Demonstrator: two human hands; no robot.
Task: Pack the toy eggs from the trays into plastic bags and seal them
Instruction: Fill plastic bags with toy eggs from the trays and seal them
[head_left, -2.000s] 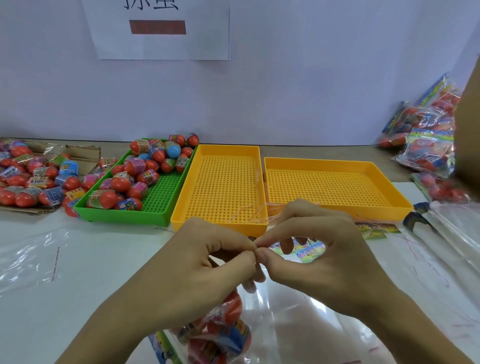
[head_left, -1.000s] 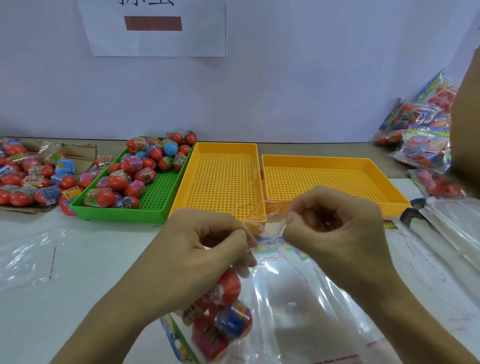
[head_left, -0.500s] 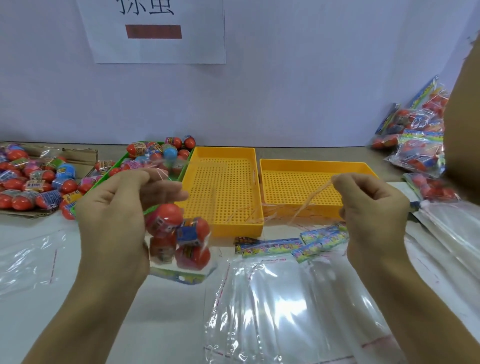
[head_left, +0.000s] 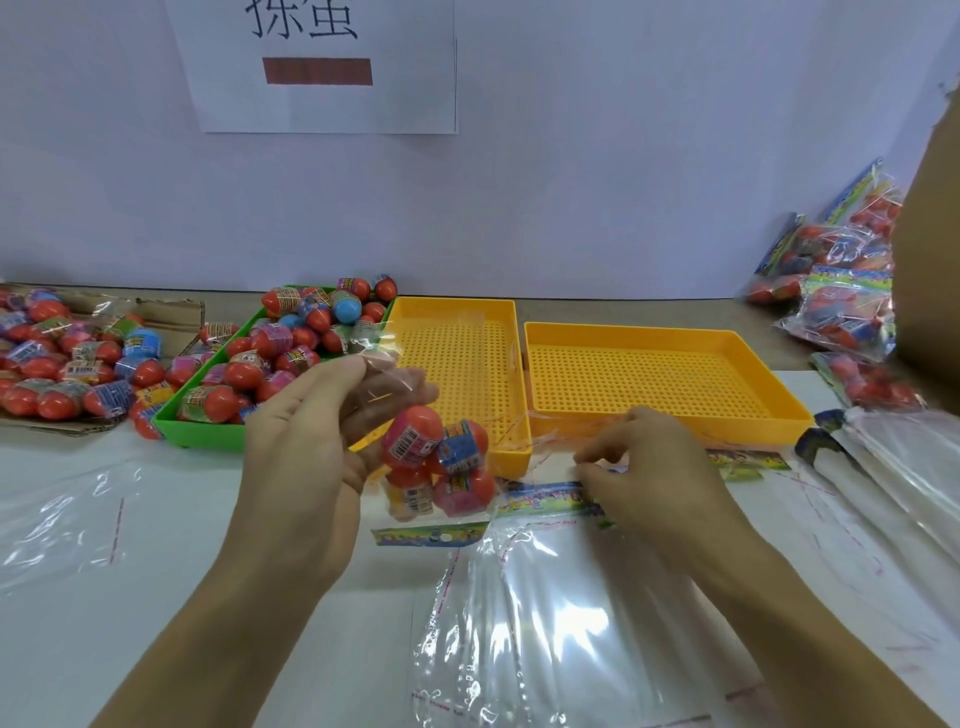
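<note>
Left hand (head_left: 306, 447) holds filled bag (head_left: 436, 467); right hand (head_left: 654, 467) touches empty bags (head_left: 571, 623).

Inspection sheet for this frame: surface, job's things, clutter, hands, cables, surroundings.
Surface: white table.
Job's things: green tray holds loose toy eggs; two yellow trays hold no eggs; filled bag held up; empty bags lie flat.
Clutter: more eggs on cardboard; packed bags at right.
Hands: left hand grips the filled bag; right hand pinches a clear strip.
Cables: nothing seen.
Surroundings: white wall, paper sign.
</note>
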